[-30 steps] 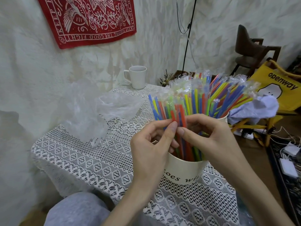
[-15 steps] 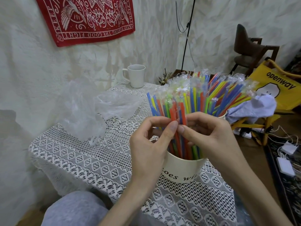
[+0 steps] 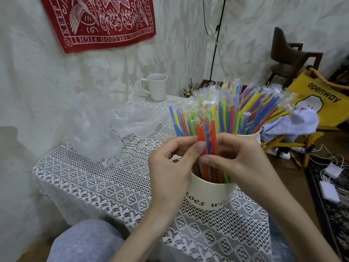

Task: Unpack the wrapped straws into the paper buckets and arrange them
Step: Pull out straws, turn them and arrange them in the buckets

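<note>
Standing fanned in a cream paper bucket [image 3: 207, 193] on the lace tablecloth [image 3: 98, 186], the wrapped straws [image 3: 226, 114] are pinched near their front: a few orange and blue ones are gripped between thumb and fingers by the left hand [image 3: 170, 167] and the right hand [image 3: 239, 159]. Crumpled clear plastic [image 3: 98, 133] and a white mug [image 3: 157, 86] are seen further back.

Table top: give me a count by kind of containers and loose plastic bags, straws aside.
Paper buckets: 2 (near one, far one)
White mug: 1
Clear plastic bags: 2, as far as the crumpling shows
Total: 5
</note>
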